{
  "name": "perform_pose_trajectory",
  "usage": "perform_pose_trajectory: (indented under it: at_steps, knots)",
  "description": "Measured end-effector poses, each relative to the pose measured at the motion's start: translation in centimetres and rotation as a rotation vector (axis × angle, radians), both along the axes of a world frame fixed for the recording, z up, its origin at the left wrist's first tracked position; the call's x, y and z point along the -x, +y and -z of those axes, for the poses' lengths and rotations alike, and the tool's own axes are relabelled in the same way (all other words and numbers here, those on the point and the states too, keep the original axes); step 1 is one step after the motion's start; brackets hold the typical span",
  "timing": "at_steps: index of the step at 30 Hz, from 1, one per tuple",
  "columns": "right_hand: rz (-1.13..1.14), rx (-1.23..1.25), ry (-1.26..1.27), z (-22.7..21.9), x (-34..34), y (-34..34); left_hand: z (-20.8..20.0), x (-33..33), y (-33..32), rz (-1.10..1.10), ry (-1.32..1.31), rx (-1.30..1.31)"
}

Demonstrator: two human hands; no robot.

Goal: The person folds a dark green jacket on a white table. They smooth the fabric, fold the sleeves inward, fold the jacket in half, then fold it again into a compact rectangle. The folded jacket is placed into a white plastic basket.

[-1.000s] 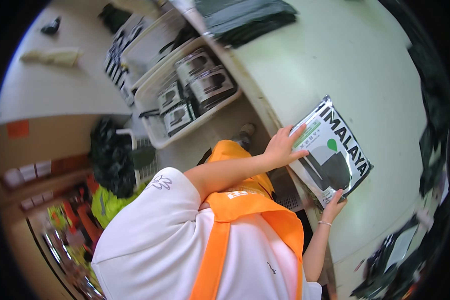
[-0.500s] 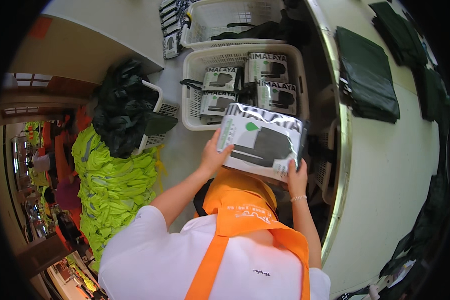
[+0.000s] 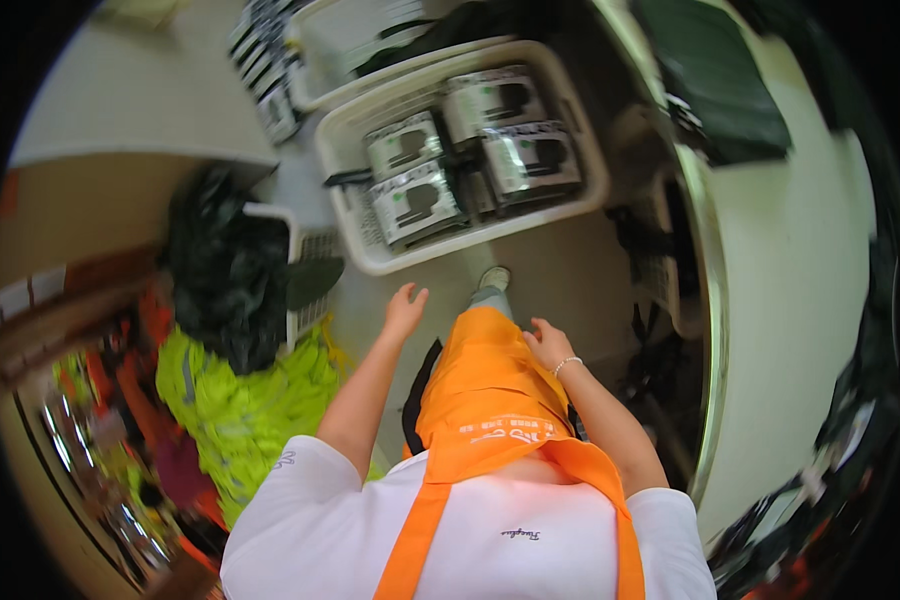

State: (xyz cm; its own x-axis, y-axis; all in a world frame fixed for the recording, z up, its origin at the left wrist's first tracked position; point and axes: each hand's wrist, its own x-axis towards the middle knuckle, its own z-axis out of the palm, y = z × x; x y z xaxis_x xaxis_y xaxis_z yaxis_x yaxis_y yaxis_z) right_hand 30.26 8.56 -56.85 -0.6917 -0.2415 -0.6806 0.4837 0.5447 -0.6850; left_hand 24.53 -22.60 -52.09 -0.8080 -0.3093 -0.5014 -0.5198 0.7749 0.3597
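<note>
My left hand [image 3: 405,308] is empty, its fingers apart, in the air just short of the white plastic basket [image 3: 378,262]. Loosely bent and holding nothing, my right hand [image 3: 549,346] is beside the orange apron [image 3: 490,375]. Inside the basket lie stacks of flat white-and-black clothing packs: a near-left pack [image 3: 415,203], a far-left pack [image 3: 405,146], a far-right pack [image 3: 493,103] and a near-right pack [image 3: 532,158]. A dark strap [image 3: 348,179] hangs over the basket's left rim. Neither hand touches the packs.
A second white basket [image 3: 320,60] with dark cloth stands behind. Black plastic bags [image 3: 225,270] fill a crate at left, above a yellow-green garment heap [image 3: 240,410]. Along the right runs a pale metal-edged table [image 3: 820,300] bearing folded dark garments [image 3: 715,85].
Both hands have let go of the large clothing pack and drawn apart. The near-left pack in the basket now looks larger. The view has shifted, with the basket tilted in it.
</note>
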Motion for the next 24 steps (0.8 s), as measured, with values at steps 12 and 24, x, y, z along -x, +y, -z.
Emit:
perform_pose_trajectory:
  at_steps: [12,24]
  knots:
    - [1.611,-0.117,-0.167,4.1,-46.2,25.9,-9.1,-18.3,57.2,1.468,0.497,-0.359]
    - [2.263,-0.331,-0.499,29.4,-82.5,35.6,-5.4,-48.0,88.2,2.009,0.910,-0.344]
